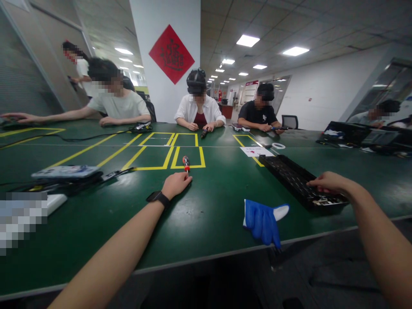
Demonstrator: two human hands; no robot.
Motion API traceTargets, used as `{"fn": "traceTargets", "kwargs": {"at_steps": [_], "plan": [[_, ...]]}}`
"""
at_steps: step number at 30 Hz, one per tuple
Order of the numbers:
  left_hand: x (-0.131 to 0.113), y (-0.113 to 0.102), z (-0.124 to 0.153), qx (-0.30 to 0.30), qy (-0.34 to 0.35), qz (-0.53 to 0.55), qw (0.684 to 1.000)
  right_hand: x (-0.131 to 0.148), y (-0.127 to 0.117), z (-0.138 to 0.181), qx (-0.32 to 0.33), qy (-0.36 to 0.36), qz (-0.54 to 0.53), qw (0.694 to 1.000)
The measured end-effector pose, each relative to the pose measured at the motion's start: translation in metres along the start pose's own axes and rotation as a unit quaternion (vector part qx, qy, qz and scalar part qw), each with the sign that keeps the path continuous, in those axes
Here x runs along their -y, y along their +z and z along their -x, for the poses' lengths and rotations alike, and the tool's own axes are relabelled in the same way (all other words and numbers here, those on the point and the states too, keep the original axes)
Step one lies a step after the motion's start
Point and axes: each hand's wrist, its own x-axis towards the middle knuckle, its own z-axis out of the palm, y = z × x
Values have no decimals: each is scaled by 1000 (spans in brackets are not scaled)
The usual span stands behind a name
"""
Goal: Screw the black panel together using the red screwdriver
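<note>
On the green table, my left hand (175,184), with a dark watch at the wrist, is closed at the metal shaft of a screwdriver (186,162). The handle, red and clear, points away from me. To the right, my right hand (330,182) reaches over the near end of a long black tray (289,178) with small dark and metallic parts inside. Its fingers are pinched together at the tray; whatever they grip is too small or hidden to name. A blue and white work glove (262,219) lies between my arms, close to the table's front edge.
Yellow tape outlines (188,166) mark the table. At left are a flat light-coloured box (66,171) and cables (80,182). A printed paper sheet (255,152) and a white tape roll (278,146) lie beyond the tray. Several people sit across the table.
</note>
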Motion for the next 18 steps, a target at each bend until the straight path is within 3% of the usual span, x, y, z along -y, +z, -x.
{"fn": "traceTargets", "kwargs": {"at_steps": [2, 6, 11, 18], "plan": [[0, -1, 0, 3, -4, 2, 1000, -1, -4, -7, -43, -19, 4, 999], [0, 0, 0, 1, 2, 5, 1000, -19, -1, -17, -143, -53, 152, 977], [1, 1, -1, 3, -2, 2, 1000, -50, 13, -22, -72, -46, 183, 979], [1, 1, -1, 0, 2, 0, 1000, -58, 13, -19, -86, -63, 154, 982]]}}
